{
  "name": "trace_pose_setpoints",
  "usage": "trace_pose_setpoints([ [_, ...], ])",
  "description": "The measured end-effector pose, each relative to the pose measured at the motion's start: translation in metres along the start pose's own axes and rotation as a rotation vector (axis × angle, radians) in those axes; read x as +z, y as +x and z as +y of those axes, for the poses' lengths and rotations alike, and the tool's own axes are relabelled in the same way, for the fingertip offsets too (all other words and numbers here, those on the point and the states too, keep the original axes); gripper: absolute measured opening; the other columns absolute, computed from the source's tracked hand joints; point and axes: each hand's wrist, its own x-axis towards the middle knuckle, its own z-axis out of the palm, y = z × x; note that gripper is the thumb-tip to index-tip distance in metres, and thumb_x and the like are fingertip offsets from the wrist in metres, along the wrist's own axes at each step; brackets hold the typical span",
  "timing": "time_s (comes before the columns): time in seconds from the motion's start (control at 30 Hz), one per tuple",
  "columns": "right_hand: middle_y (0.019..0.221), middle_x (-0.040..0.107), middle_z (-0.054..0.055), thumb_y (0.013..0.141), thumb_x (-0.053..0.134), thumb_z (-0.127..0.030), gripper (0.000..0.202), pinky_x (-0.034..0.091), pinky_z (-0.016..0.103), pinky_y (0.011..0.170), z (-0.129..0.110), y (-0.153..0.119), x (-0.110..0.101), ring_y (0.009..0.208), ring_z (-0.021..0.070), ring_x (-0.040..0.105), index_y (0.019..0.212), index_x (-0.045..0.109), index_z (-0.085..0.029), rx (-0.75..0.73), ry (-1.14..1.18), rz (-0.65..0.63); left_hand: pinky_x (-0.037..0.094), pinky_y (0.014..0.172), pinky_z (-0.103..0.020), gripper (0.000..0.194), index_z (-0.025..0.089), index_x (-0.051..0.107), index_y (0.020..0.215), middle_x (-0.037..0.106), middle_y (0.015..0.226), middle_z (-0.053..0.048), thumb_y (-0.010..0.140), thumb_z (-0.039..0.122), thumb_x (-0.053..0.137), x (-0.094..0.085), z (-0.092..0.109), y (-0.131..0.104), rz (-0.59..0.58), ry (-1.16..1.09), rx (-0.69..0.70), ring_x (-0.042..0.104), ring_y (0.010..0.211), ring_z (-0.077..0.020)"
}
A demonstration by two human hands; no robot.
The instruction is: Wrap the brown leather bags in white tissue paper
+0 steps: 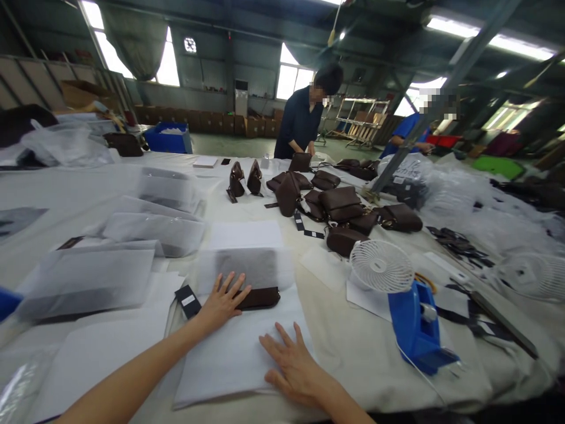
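Observation:
A dark brown leather bag (261, 298) lies flat in front of me, its far part covered by a sheet of thin white tissue paper (285, 268). My left hand (224, 299) rests on the bag and the tissue edge, fingers spread. To the right, my right hand (291, 365) is spread on the near white paper (220, 365), holding nothing. Beside my left wrist lies a black hang tag (188, 301) with a white label. Several bags wrapped in tissue (97, 277) are laid out on the left.
Several brown bags (342, 205) are heaped farther back. A white fan (382, 266) and a blue tape dispenser (419, 330) stand on the right, near clear plastic bags (477, 200). A co-worker (300, 121) stands across the table; another person (404, 132) is behind a slanted post.

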Motion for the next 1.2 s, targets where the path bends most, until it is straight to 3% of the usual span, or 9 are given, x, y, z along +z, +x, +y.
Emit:
trace_pose_setpoints([
  [0.23, 0.154, 0.028, 0.006, 0.094, 0.03, -0.056, 0.059, 0.002, 0.068, 0.109, -0.01, 0.016, 0.01, 0.144, 0.0331, 0.011, 0.147, 0.023, -0.032, 0.053, 0.064, 0.032, 0.013, 0.112, -0.06, 0.088, 0.036, 0.023, 0.145, 0.023, 0.155, -0.008, 0.072, 0.074, 0.053, 0.002, 0.001, -0.005, 0.054, -0.052, 0.046, 0.021, 0.14, -0.0376],
  [0.37, 0.139, 0.052, 0.008, 0.09, 0.048, -0.047, 0.056, 0.021, 0.058, 0.111, 0.002, 0.005, 0.019, 0.131, 0.0293, 0.042, 0.142, 0.037, -0.027, 0.129, 0.24, 0.228, 0.01, 0.112, -0.06, 0.086, 0.037, 0.036, 0.139, 0.035, 0.15, -0.006, 0.066, 0.081, 0.052, 0.027, 0.002, -0.013, 0.158, -0.115, 0.021, 0.022, 0.139, -0.0377],
  [0.47, 0.096, 0.073, 0.007, 0.085, 0.052, -0.037, 0.057, 0.052, 0.038, 0.082, 0.046, -0.033, -0.003, 0.083, 0.0213, 0.068, 0.139, 0.042, -0.019, 0.443, 0.501, 0.702, 0.01, 0.112, -0.062, 0.083, 0.036, 0.046, 0.133, 0.038, 0.148, -0.007, 0.064, 0.081, 0.054, 0.048, -0.002, -0.014, 0.209, -0.168, 0.035, 0.022, 0.139, -0.0392],
  [0.6, 0.068, 0.067, 0.0, 0.076, 0.057, -0.045, 0.077, 0.048, 0.026, 0.051, 0.112, -0.142, -0.061, 0.05, 0.0136, 0.057, 0.141, 0.034, -0.012, 0.825, 0.685, 1.623, 0.011, 0.111, -0.063, 0.065, 0.033, 0.05, 0.131, 0.032, 0.151, -0.008, 0.075, 0.065, 0.054, 0.059, -0.004, -0.017, 0.251, -0.185, 0.064, 0.019, 0.14, -0.0396],
  [0.67, 0.065, 0.066, 0.0, 0.069, 0.062, -0.053, 0.087, 0.043, 0.024, 0.044, 0.132, -0.19, -0.08, 0.043, 0.011, 0.049, 0.139, 0.036, -0.009, 0.896, 0.702, 1.906, 0.011, 0.11, -0.064, 0.064, 0.033, 0.049, 0.131, 0.031, 0.152, -0.008, 0.075, 0.063, 0.055, 0.059, -0.004, -0.018, 0.254, -0.178, 0.062, 0.019, 0.14, -0.0398],
  [0.73, 0.062, 0.066, 0.002, 0.065, 0.065, -0.056, 0.078, 0.042, 0.024, 0.044, 0.141, -0.212, -0.082, 0.043, 0.0117, 0.05, 0.124, 0.054, -0.007, 0.944, 0.626, 1.892, 0.011, 0.111, -0.063, 0.069, 0.034, 0.049, 0.131, 0.032, 0.152, -0.007, 0.071, 0.068, 0.057, 0.056, -0.003, -0.017, 0.228, -0.165, 0.05, 0.019, 0.14, -0.0396],
  [0.83, 0.062, 0.068, 0.006, 0.066, 0.065, -0.057, 0.052, 0.048, 0.028, 0.056, 0.133, -0.193, -0.055, 0.055, 0.0178, 0.06, 0.09, 0.07, -0.011, 0.965, 0.493, 1.598, 0.01, 0.112, -0.061, 0.081, 0.035, 0.048, 0.132, 0.036, 0.15, -0.007, 0.064, 0.078, 0.057, 0.046, -0.001, -0.014, 0.172, -0.149, 0.024, 0.02, 0.14, -0.0391],
  [1.03, 0.066, 0.069, 0.004, 0.082, 0.048, -0.053, 0.041, 0.045, 0.028, 0.058, 0.106, -0.119, 0.02, 0.06, 0.0199, 0.062, 0.077, 0.07, -0.019, 0.858, 0.351, 1.197, 0.011, 0.111, -0.061, 0.074, 0.037, 0.044, 0.134, 0.036, 0.15, -0.007, 0.069, 0.07, 0.059, 0.049, -0.003, -0.014, 0.187, -0.106, 0.049, 0.02, 0.14, -0.0379],
  [1.2, 0.059, 0.065, 0.001, 0.09, 0.039, -0.05, 0.042, 0.039, 0.026, 0.055, 0.113, -0.097, 0.028, 0.055, 0.0177, 0.059, 0.071, 0.064, -0.023, 0.87, 0.141, 1.076, 0.012, 0.11, -0.062, 0.077, 0.038, 0.042, 0.135, 0.035, 0.15, -0.007, 0.067, 0.069, 0.062, 0.065, -0.008, -0.016, 0.223, -0.105, 0.066, 0.022, 0.138, -0.0397],
])
